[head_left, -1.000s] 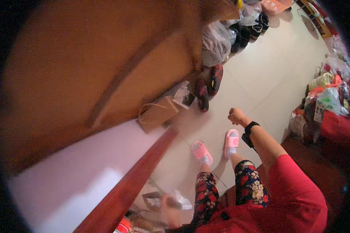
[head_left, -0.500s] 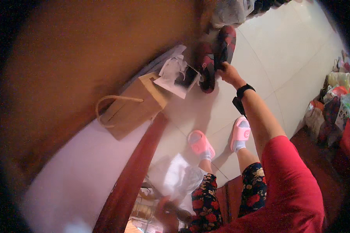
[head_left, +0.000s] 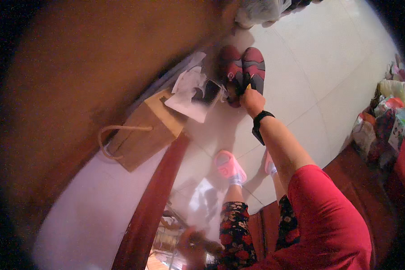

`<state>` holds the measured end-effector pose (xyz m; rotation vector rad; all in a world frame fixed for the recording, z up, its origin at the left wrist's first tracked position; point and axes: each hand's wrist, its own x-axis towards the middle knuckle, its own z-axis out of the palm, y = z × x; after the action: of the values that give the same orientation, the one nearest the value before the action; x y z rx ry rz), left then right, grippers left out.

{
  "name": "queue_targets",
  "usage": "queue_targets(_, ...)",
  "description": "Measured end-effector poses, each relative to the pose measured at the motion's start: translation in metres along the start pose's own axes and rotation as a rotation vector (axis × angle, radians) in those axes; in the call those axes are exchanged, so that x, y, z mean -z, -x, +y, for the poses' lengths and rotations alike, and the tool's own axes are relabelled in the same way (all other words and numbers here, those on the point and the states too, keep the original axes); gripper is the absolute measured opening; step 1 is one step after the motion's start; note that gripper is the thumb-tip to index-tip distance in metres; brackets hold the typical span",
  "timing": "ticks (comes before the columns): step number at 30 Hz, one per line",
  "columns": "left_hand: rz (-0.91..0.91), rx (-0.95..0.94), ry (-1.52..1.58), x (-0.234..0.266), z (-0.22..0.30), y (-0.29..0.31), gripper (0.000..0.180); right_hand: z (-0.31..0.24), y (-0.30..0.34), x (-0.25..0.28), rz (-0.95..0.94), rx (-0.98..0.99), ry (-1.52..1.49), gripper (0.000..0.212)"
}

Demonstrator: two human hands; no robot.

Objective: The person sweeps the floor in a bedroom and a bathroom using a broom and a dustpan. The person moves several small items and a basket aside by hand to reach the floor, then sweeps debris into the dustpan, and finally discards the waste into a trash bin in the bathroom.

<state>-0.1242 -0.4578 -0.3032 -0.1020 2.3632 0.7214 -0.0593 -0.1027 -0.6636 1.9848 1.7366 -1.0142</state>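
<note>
Right hand (head_left: pixel 252 100), black band at the wrist, reaching down to a pair of dark red shoes (head_left: pixel 243 72) on the pale tiled floor (head_left: pixel 319 67), fingers at their heels; grip unclear. Brown paper bag (head_left: pixel 141 137) with rope handle and loose white papers (head_left: pixel 191 96) lie just left of the shoes. Left hand (head_left: pixel 191 238) low and blurred near the lower edge; pink slippers (head_left: pixel 229 165) on the person's feet.

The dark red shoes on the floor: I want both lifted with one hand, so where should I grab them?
Grip the shoes at their near heel ends, where the right hand already touches. They lie side by side, heels together, so fingers coming from above could pinch both inner heel rims.
</note>
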Motion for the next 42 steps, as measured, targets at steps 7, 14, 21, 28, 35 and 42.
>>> queue_targets(7,-0.063,-0.023,0.029,-0.005,0.009,0.001,0.027,0.036,0.014,0.051,-0.003,0.099,-0.124,0.031)
queue_targets(14,-0.087,-0.217,-0.016,-0.002,0.007,0.005,0.019,0.072,0.014,0.081,0.130,0.011,-0.490,0.030)
queue_targets(21,-0.075,-0.232,0.086,0.007,0.030,0.011,0.021,0.073,0.014,0.110,0.143,-0.013,-0.646,0.029)
queue_targets(28,-0.113,-0.025,0.229,0.002,0.026,0.000,0.022,-0.012,-0.020,0.095,0.032,0.593,-0.469,0.025)
queue_targets(35,-0.185,0.034,0.244,0.002,0.026,0.004,0.031,-0.018,0.020,0.077,-0.623,0.135,-1.107,0.029)
queue_targets(42,-0.027,-0.413,-0.283,0.028,0.024,0.019,0.035,0.156,0.145,0.104,-0.431,0.014,-0.351,0.017)
